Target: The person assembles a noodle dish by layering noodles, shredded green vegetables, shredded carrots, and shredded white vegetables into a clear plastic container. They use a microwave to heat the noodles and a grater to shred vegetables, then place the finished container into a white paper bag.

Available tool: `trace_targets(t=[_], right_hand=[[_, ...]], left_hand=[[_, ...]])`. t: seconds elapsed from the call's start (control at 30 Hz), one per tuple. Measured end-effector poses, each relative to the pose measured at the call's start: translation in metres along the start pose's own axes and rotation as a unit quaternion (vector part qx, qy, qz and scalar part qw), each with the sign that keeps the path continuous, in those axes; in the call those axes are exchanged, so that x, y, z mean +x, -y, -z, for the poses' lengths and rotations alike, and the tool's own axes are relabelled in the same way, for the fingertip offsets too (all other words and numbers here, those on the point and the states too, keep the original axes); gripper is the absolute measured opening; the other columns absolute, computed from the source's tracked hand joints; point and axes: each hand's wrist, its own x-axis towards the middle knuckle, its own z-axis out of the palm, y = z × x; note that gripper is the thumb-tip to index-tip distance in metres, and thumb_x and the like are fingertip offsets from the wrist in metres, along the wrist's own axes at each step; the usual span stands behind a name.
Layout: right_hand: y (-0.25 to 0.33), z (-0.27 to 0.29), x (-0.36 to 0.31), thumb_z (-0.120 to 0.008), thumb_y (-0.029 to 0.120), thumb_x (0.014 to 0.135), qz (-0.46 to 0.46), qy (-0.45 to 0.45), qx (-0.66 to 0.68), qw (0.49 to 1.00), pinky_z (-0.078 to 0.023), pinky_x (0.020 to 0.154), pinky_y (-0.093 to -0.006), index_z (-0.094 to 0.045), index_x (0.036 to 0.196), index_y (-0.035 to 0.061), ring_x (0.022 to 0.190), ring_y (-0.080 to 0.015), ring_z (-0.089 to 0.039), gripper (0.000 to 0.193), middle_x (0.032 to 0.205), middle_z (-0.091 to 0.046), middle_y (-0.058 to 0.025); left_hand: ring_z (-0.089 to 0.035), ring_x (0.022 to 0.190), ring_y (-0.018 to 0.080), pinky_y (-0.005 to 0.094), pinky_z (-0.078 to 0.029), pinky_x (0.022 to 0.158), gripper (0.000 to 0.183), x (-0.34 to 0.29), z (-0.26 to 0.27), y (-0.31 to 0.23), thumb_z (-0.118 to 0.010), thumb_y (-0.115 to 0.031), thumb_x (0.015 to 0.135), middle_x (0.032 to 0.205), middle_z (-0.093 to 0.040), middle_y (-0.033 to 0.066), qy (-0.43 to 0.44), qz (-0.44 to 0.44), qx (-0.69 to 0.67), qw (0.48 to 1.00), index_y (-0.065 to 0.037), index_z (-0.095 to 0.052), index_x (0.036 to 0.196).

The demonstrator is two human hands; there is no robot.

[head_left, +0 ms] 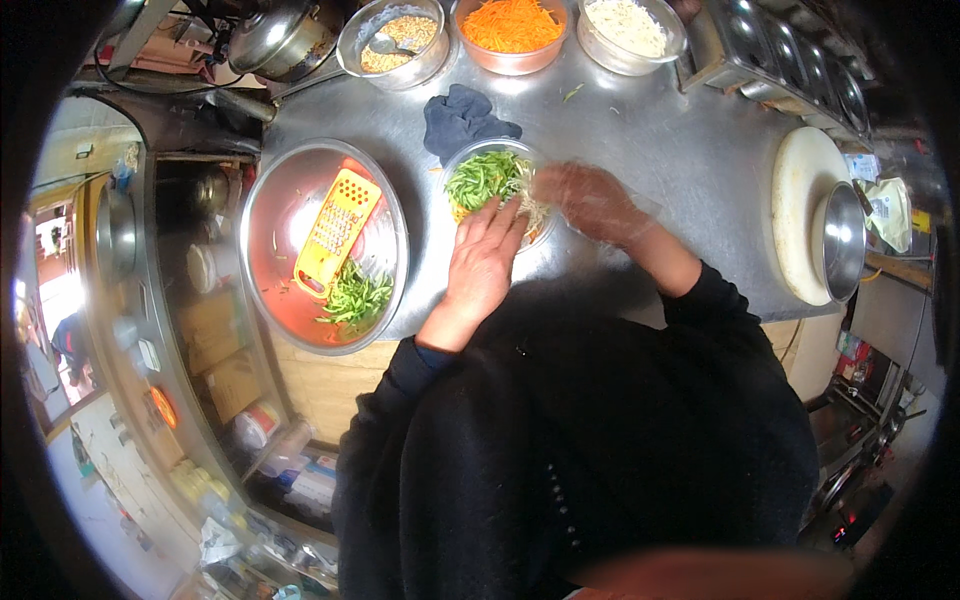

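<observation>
A small clear bowl [546, 236] of shredded vegetables sits on the steel table. Green shreds [485, 176] that look like cucumber fill its far side, with pale thin strands [537, 215] on the right and a little orange at the left edge. My bare left hand [478, 262] lies over the bowl's near side, fingers stretched out onto the vegetables. Just right of the bowl is my right hand [592, 204] in a clear plastic glove, its fingers smeared by motion; whether it holds anything is not visible. Behind the bowl lies a crumpled dark cloth [465, 122].
To the left, a large metal basin [392, 210] holds a yellow grater [338, 222] and green shreds [356, 298]. Along the back stand bowls of peanut-like bits [410, 32], carrot shreds [510, 24] and white shreds [628, 26]. A round white board [795, 215] and metal bowl [843, 240] are at right.
</observation>
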Motion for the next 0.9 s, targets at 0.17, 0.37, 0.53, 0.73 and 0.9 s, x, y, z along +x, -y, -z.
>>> trace_targets(t=[0.17, 0.37, 0.53, 0.73, 0.9], right_hand=[[-0.005, 0.008, -0.003, -0.052, 0.012, 0.087, 0.052, -0.045, 0.044, 0.997, -0.044, 0.096, -0.0381, -0.066, 0.111, 0.0122, 0.11, -0.0257, -0.057, 0.028, 0.117, -0.063, -0.0059], [-0.01, 0.049, 0.025, -0.053, 0.014, 0.088, 0.051, -0.041, -0.025, 0.998, -0.048, 0.087, -0.0381, -0.067, 0.104, 0.0108, 0.1, -0.0265, -0.062, 0.021, 0.11, -0.065, -0.0087], [-0.021, 0.062, 0.049, -0.054, 0.021, 0.092, -0.062, -0.218, 0.04, 0.973, -0.051, 0.081, -0.0393, -0.068, 0.097, 0.0091, 0.09, -0.0289, -0.064, 0.019, 0.098, -0.068, -0.009], [-0.011, 0.043, 0.053, -0.058, 0.017, 0.089, -0.025, -0.179, 0.034, 0.983, -0.051, 0.08, -0.039, -0.067, 0.1, 0.008, 0.091, -0.0292, -0.064, 0.017, 0.096, -0.067, -0.0121], [-0.013, 0.043, 0.04, -0.058, 0.018, 0.089, -0.006, -0.179, 0.007, 0.984, -0.05, 0.079, -0.0394, -0.066, 0.098, 0.0062, 0.09, -0.0295, -0.064, 0.017, 0.095, -0.067, -0.0125]], left_hand=[[-0.046, 0.124, 0.0281, 0.0486, -0.029, 0.108, 0.028, 0.003, -0.002, 0.001, -0.054, -0.009, 0.08, 0.126, -0.057, 0.0075, 0.069, -0.021, 0.042, 0.997, -0.005, -0.067, 0.105], [-0.054, 0.111, 0.0256, 0.0465, -0.035, 0.103, 0.021, 0.003, 0.007, 0.003, -0.058, -0.008, 0.078, 0.107, -0.064, 0.0055, 0.029, -0.066, 0.018, 0.997, -0.007, -0.068, 0.096], [-0.058, 0.084, 0.0277, 0.0402, -0.046, 0.076, 0.009, 0.019, 0.008, 0.025, -0.068, -0.007, 0.076, 0.086, -0.065, 0.0086, -0.113, 0.09, -0.017, 0.989, -0.005, -0.069, 0.085], [-0.057, 0.081, 0.029, 0.0377, -0.047, 0.075, 0.012, 0.053, -0.005, 0.051, -0.07, -0.004, 0.071, 0.08, -0.061, 0.0083, -0.095, 0.118, -0.046, 0.987, -0.005, -0.071, 0.083], [-0.06, 0.084, 0.0305, 0.0385, -0.049, 0.076, 0.013, 0.059, -0.009, 0.056, -0.071, -0.004, 0.07, 0.084, -0.063, 0.0099, -0.028, 0.114, 0.006, 0.993, -0.007, -0.07, 0.083]])
